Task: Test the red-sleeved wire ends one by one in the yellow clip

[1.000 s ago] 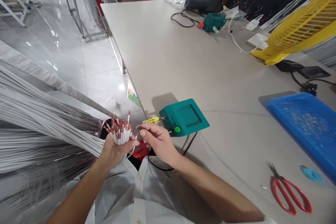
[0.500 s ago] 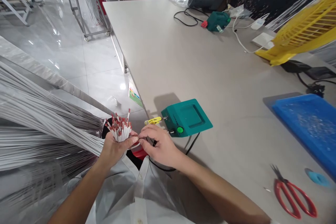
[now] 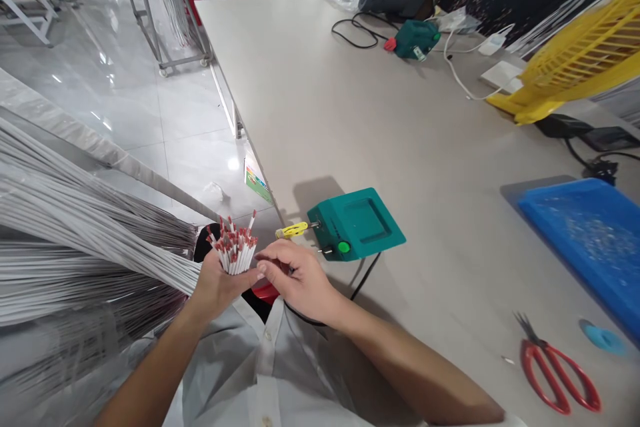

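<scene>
Left fingers [image 3: 246, 279] clasp red-tipped strands [image 3: 240, 256]; right fingers [image 3: 278, 255] hide any hold; I cannot tell.

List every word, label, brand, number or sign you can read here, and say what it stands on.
No text can be read.
Near green box: dark marks, too small to read.
Coloured card by the table: too blurred.
Far green box: pale label, too small.

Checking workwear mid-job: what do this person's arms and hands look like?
The left hand and right hand are bare: no gloves, and no rings or watch visible. The forearms are uncovered. The shirt is pale grey with a buttoned front; its sleeve length can't be told.
</scene>
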Demonstrator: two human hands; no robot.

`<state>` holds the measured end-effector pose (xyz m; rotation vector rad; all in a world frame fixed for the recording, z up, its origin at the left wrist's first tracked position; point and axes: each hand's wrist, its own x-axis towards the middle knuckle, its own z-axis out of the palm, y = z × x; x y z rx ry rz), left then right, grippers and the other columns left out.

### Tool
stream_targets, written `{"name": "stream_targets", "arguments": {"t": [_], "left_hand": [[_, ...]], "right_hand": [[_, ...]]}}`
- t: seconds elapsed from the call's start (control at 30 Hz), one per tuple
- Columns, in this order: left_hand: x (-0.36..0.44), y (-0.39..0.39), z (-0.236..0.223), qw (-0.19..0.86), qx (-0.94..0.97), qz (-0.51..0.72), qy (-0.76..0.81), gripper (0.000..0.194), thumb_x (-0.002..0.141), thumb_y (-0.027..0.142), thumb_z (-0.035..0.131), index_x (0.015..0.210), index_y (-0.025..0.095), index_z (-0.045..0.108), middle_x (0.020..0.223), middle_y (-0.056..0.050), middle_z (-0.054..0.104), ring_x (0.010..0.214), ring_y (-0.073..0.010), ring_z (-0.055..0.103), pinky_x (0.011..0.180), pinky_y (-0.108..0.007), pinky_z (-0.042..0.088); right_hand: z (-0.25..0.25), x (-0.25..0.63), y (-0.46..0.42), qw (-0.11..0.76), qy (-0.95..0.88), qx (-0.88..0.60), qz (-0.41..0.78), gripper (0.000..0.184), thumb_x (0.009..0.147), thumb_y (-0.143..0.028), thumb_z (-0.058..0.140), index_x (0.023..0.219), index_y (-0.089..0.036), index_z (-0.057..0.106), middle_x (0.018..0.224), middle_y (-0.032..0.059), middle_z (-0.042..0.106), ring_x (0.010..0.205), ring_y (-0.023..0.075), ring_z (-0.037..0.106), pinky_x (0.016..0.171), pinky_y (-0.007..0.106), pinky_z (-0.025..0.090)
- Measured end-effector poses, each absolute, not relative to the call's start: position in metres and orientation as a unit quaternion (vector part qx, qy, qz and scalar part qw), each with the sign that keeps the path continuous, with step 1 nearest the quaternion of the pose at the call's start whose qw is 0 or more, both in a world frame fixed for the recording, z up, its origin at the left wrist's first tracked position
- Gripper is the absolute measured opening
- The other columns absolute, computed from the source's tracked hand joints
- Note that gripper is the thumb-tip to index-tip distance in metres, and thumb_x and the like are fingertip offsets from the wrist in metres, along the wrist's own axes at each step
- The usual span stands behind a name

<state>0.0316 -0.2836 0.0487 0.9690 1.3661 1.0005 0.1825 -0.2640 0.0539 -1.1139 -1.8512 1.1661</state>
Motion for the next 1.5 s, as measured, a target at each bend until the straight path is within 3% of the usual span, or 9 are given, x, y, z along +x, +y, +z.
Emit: {"name": "stream_targets", "arguments": {"t": [0.17, 0.3, 0.5, 0.73, 0.9, 1.03, 1.23, 1.5], "left_hand": [[0.031, -0.286, 0.043, 0.570, 0.430, 0.404, 0.572, 0.026, 0.060, 0.021, 0.070, 0.083, 0.017, 0.057, 0.078, -0.001, 0.062, 0.075, -0.0162, 0.058, 0.067, -0.026, 0.048], [0.032, -0.284, 0.051, 0.569, 0.436, 0.397, 0.573, 0.020, 0.060, 0.018, 0.068, 0.077, 0.016, 0.057, 0.074, 0.000, 0.060, 0.070, -0.0140, 0.057, 0.065, -0.024, 0.047], [0.032, -0.280, 0.059, 0.570, 0.393, 0.415, 0.590, 0.044, 0.051, 0.013, 0.073, 0.093, 0.014, 0.061, 0.085, -0.003, 0.066, 0.079, -0.0183, 0.061, 0.073, -0.028, 0.049], [0.017, -0.282, 0.046, 0.580, 0.439, 0.407, 0.553, 0.013, 0.063, 0.022, 0.072, 0.068, 0.013, 0.064, 0.063, -0.001, 0.064, 0.062, -0.0146, 0.059, 0.061, -0.025, 0.048], [0.019, -0.282, 0.052, 0.469, 0.390, 0.471, 0.637, 0.013, 0.067, 0.025, 0.070, 0.068, 0.014, 0.063, 0.052, 0.002, 0.058, 0.051, -0.0108, 0.053, 0.053, -0.022, 0.044], [0.028, -0.286, 0.058, 0.504, 0.384, 0.448, 0.631, 0.017, 0.065, 0.025, 0.071, 0.077, 0.014, 0.066, 0.053, 0.004, 0.056, 0.045, -0.0088, 0.048, 0.045, -0.020, 0.041], [0.037, -0.287, 0.059, 0.510, 0.420, 0.419, 0.622, 0.011, 0.064, 0.023, 0.070, 0.062, 0.014, 0.065, 0.048, 0.003, 0.052, 0.046, -0.0089, 0.046, 0.045, -0.020, 0.040], [0.038, -0.286, 0.060, 0.462, 0.403, 0.431, 0.662, 0.012, 0.063, 0.025, 0.070, 0.063, 0.015, 0.066, 0.048, 0.003, 0.053, 0.045, -0.0102, 0.047, 0.046, -0.022, 0.040]], "right_hand": [[0.048, 0.179, -0.262, 0.315, -0.703, -0.408, 0.489, 0.012, 0.080, -0.024, 0.058, 0.074, -0.019, 0.067, 0.071, 0.0024, 0.063, 0.065, 0.0127, 0.055, 0.061, 0.024, 0.044], [0.047, 0.176, -0.263, 0.349, -0.709, -0.399, 0.466, 0.017, 0.082, -0.022, 0.055, 0.070, -0.018, 0.066, 0.067, 0.0028, 0.062, 0.064, 0.0124, 0.055, 0.061, 0.024, 0.044], [0.046, 0.170, -0.265, 0.416, -0.708, -0.391, 0.416, 0.013, 0.078, -0.016, 0.053, 0.071, -0.017, 0.063, 0.070, 0.0052, 0.061, 0.065, 0.0132, 0.056, 0.059, 0.025, 0.045], [0.046, 0.173, -0.267, 0.434, -0.669, -0.431, 0.422, 0.015, 0.079, -0.020, 0.052, 0.064, -0.019, 0.056, 0.066, 0.0027, 0.056, 0.061, 0.0127, 0.051, 0.057, 0.026, 0.042], [0.045, 0.178, -0.264, 0.444, -0.663, -0.417, 0.435, 0.015, 0.082, -0.022, 0.050, 0.068, -0.020, 0.056, 0.068, 0.0024, 0.057, 0.066, 0.0139, 0.052, 0.063, 0.028, 0.043], [0.044, 0.179, -0.261, 0.450, -0.675, -0.390, 0.435, 0.014, 0.084, -0.023, 0.049, 0.075, -0.020, 0.059, 0.073, 0.0038, 0.059, 0.071, 0.0147, 0.054, 0.066, 0.029, 0.045], [0.043, 0.181, -0.260, 0.466, -0.674, -0.381, 0.429, 0.014, 0.086, -0.021, 0.048, 0.079, -0.020, 0.061, 0.076, 0.0045, 0.060, 0.074, 0.0150, 0.055, 0.068, 0.029, 0.045], [0.041, 0.182, -0.259, 0.432, -0.616, -0.441, 0.490, 0.022, 0.088, -0.031, 0.045, 0.083, -0.019, 0.063, 0.076, 0.0039, 0.058, 0.066, 0.0130, 0.054, 0.063, 0.027, 0.046]]}}
